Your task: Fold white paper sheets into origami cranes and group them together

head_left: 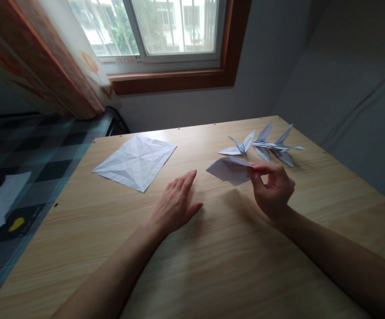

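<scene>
Between thumb and fingers, my right hand (pixel 274 188) pinches one corner of a folded piece of white paper (pixel 230 170), raised a little over the table with its shadow below. My left hand (pixel 179 201) is held low at the middle of the table, fingers stretched and thumb apart, with nothing in it. Beyond it to the left lies a creased square sheet of paper (pixel 137 160), opened out flat. Past my right hand stand several folded paper cranes, one crane (pixel 242 147) to the left and others (pixel 275 145) close together, partly overlapping.
The wooden table (pixel 192 274) has its far edge below a window (pixel 175 26). At the left are a curtain (pixel 39 53) and a lower surface with a checked cloth (pixel 62 133), where white paper (pixel 2 204) lies. A grey wall (pixel 352 110) borders the right side.
</scene>
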`<control>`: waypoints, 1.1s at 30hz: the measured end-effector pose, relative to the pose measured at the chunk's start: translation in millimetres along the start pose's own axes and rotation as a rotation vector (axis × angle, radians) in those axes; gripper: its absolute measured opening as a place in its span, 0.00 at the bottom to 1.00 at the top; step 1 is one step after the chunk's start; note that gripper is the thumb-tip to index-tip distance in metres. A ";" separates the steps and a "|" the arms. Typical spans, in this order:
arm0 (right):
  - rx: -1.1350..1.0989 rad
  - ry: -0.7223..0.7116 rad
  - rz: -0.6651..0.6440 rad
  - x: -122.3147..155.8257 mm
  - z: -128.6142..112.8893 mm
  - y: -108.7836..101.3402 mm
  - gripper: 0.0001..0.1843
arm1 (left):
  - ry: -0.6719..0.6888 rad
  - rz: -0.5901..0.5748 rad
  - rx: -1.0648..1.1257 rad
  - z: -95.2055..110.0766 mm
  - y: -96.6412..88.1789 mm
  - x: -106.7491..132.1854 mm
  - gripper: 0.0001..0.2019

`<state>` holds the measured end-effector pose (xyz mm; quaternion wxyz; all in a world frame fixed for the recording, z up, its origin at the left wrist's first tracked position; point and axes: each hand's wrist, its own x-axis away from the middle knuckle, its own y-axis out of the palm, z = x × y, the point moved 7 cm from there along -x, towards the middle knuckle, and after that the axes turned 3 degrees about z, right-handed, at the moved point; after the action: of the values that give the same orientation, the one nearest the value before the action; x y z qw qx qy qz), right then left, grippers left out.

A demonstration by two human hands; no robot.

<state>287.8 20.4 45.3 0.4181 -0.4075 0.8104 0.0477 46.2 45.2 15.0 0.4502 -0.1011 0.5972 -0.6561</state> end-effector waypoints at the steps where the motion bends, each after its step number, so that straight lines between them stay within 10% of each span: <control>1: 0.021 -0.092 -0.032 1.3 -7.5 -0.1 0.04 | 0.007 0.011 -0.002 0.4 -0.6 0.0 0.43; 9: -0.182 -0.598 -0.851 50.8 -52.3 55.1 0.11 | 0.109 -0.064 0.014 7.8 1.5 -1.8 0.47; 15: 0.001 -0.498 -0.796 41.6 -31.7 62.0 0.24 | 0.072 -0.237 -0.030 5.3 13.3 -2.6 0.33; 19: 0.211 -0.411 -0.986 46.8 -16.2 72.5 0.25 | 0.075 -0.288 -0.038 4.7 15.6 -1.5 0.28; 33: 0.300 -0.367 -1.075 51.5 -10.9 71.5 0.47 | -0.016 -0.269 -0.146 -3.3 18.4 -0.9 0.40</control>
<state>214.4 31.3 -3.4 0.5703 -0.6828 0.4021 -0.2163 53.1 50.3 -1.6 0.3546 -0.2179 0.6208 -0.6644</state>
